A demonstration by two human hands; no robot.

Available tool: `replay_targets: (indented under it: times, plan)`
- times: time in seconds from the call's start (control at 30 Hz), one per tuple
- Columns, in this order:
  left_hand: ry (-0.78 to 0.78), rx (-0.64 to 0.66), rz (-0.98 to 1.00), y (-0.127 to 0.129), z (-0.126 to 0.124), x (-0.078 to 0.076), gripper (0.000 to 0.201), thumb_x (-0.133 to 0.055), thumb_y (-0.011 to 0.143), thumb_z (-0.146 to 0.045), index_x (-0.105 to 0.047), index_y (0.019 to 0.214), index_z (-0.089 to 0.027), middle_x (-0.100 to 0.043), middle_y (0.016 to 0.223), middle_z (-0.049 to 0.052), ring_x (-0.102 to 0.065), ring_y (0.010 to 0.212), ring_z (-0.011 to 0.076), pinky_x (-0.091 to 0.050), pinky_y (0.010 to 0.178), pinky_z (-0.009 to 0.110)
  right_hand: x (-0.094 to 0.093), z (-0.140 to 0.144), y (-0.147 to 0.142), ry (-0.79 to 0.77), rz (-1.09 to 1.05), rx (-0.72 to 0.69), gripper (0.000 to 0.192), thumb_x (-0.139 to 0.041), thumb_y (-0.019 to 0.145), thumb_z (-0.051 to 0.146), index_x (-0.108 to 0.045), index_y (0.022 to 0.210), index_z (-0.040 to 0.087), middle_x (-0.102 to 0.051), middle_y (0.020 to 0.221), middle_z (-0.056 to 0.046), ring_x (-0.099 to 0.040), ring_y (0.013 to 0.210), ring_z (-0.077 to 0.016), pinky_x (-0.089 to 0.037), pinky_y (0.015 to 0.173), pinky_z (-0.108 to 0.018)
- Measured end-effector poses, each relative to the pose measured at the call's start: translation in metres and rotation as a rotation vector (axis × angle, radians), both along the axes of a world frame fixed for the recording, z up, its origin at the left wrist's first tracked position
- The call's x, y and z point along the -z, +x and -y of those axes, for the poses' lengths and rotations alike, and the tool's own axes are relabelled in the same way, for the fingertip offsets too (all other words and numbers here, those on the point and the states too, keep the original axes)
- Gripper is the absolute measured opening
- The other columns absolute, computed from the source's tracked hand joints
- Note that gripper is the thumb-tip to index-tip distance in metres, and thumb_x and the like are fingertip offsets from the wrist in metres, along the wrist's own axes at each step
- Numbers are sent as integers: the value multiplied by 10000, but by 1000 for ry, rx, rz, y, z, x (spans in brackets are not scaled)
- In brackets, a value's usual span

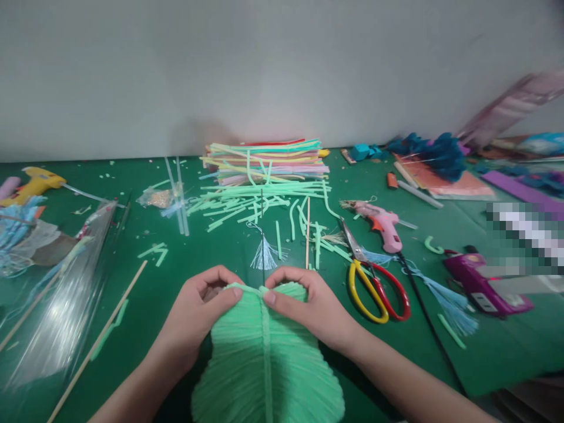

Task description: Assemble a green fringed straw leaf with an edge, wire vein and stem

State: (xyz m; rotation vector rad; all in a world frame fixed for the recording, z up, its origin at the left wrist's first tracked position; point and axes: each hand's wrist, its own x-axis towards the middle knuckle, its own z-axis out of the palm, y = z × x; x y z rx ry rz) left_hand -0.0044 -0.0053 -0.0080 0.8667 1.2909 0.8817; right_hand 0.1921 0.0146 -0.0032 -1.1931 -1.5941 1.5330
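Note:
A large mint-green leaf made of pipe cleaners (240,364) fills the bottom middle, with a raised rib down its centre. At its top edge, my left hand (205,308) pinches the left side between thumb and fingers. My right hand (311,305) grips the same edge just right of the rib, its thumb on a small green end. From the top of the rib a thin dark wire (263,252) points away from me, passing over a pale blue tassel (263,254). Most fingertips are hidden behind the leaf.
Pipe cleaners in several colours (264,161) lie stacked by the wall, with cut green pieces in front. To the right are scissors (370,282), a pink glue gun (381,223) and a purple device (480,282). A yellow glue gun (42,182) and wooden stick (106,323) lie left.

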Motion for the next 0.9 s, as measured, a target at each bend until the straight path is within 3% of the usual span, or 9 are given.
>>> replay_targets:
  times: [0.27,0.53,0.9]
  plan:
    - [142,25,-99,0,-2,-2,184,-707,738,-308,-590,689,-174,-576,733,-8,-507,691,122,-389,619,198,2,0,1,5,6,-2,116,-646,812,314,-639,816,198,-646,817,12,-576,809,-150,-434,800,-282]
    - [104,69,-101,-5,-4,-5,185,-745,702,-316,-628,682,-174,-610,749,6,-545,707,133,-415,639,210,2,1,1,7,3,-14,119,-647,807,318,-637,812,199,-648,814,10,-579,800,-150,-441,785,-281]
    - [58,-75,-131,2,-1,-4,212,-767,655,-322,-621,652,-169,-611,688,-17,-513,617,105,-387,561,187,3,1,-1,38,31,2,136,-643,813,339,-648,834,205,-663,828,11,-592,813,-152,-450,792,-277]
